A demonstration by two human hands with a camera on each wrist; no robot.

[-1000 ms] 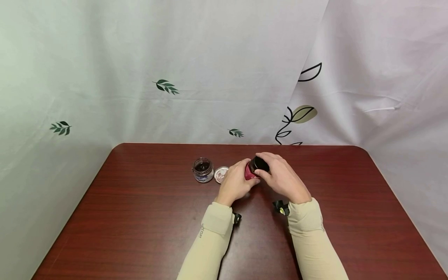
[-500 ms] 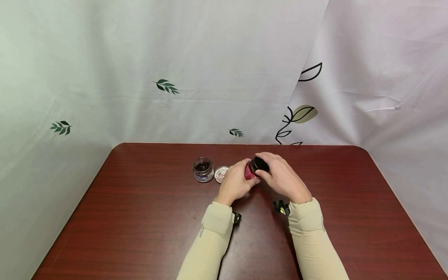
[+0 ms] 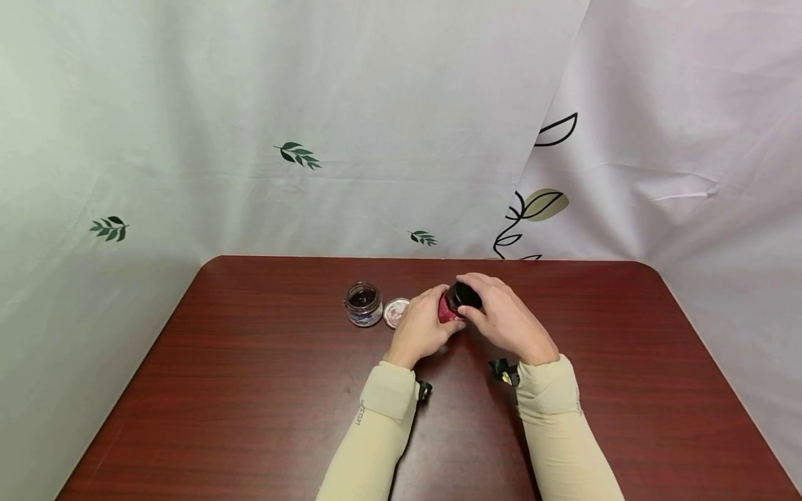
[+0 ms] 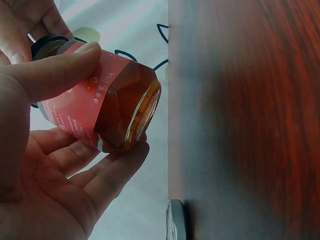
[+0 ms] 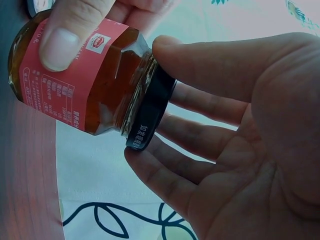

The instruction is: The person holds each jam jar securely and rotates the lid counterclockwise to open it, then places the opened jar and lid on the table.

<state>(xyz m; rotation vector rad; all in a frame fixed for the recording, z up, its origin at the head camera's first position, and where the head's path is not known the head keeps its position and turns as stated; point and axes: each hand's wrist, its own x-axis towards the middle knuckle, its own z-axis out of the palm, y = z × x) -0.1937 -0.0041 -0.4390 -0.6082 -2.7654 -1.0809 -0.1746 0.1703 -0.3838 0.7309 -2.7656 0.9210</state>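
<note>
My left hand (image 3: 421,328) grips a faceted glass jar (image 4: 132,97) with a red paper label and amber-brown contents. Its thumb lies across the label, fingers under the far side. On the jar's mouth sits a black lid (image 5: 150,110), pinched at the rim between the thumb and fingers of my right hand (image 3: 512,321). The jar is held tilted above the table, its base toward the left and its lid toward the right in the right wrist view. In the head view, the hands cover much of the jar.
Left of my hands, an uncapped glass jar (image 3: 365,314) with dark contents stands on the reddish-brown wooden table (image 3: 263,390). A round pale lid (image 3: 395,313) lies beside it, partly behind my left hand. White leaf-printed cloth (image 3: 351,202) hangs behind the table.
</note>
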